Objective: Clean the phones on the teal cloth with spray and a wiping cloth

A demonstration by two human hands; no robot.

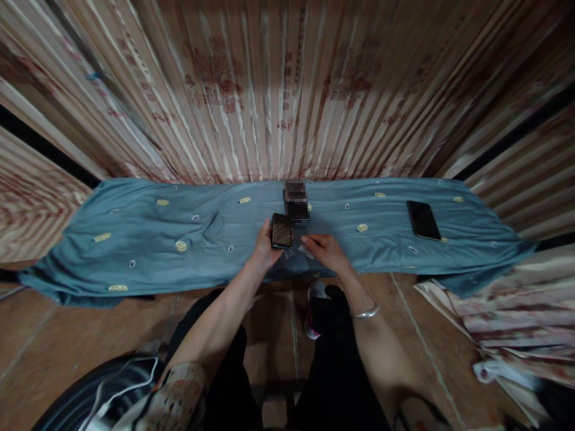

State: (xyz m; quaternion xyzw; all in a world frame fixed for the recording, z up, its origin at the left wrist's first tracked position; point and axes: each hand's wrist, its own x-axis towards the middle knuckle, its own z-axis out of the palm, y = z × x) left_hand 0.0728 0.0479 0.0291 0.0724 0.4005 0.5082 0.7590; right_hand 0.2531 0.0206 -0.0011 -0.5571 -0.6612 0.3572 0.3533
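My left hand [266,248] is wrapped round a dark smartphone [282,231], holding it tilted above the cloth with its dark face up. My right hand [327,250] is beside it to the right, fingers drawn together in a pinch; what sits between the fingertips is too small to make out. Just below those fingertips lie thin, clear, whitish scraps [306,252], perhaps of plastic film. Beyond the held phone, another dark phone [297,209] rests on the cloth, its far part blurred out. A black phone or small tablet [423,219] lies farther right, apart from both hands.
A blue-green cloth [215,239] with yellow patterns covers the long, low surface. Printed pleated curtains [251,90] hang behind it and at the sides, with dark bars at both ends. At lower left, a white cable [130,383] lies over a black ribbed object [90,395].
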